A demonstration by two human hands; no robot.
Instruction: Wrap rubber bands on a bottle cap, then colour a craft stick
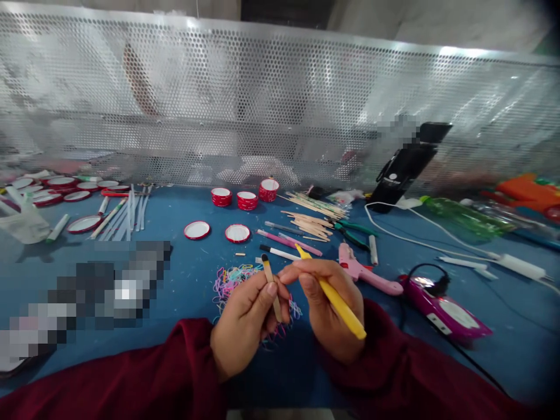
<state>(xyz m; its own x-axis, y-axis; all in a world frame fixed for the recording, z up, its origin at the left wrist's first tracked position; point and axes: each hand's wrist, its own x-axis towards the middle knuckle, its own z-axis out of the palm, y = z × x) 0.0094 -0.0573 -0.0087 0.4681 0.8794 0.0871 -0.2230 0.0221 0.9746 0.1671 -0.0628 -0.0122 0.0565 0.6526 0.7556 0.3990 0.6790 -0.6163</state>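
Pinching a wooden stick [272, 289] between thumb and fingers of the left hand [242, 329], near upright, low over the desk [184, 274] at front centre. Gripping a yellow pen [341, 304] in the right hand [328, 312], fingers closed round the barrel, fingertips touching the left thumb beside the stick. Reading the stick's top end as dark and the rest as bare wood; judging the colouring barely begun, with most of the length yet to do. Cannot tell which end of the pen writes.

Just behind the hands: tangle of coloured rubber bands [231, 279], loose on the desk. Further back: pile of plain sticks [312, 224], green pliers [355, 233], red-rimmed lids [196, 230], three red tubs [247, 200]. To the right: pink glue gun [365, 273] and a purple device [446, 312], its black cable [472, 361] trailing past the right sleeve, a possible snag. Perforated metal screen [280, 105] closing off the back.
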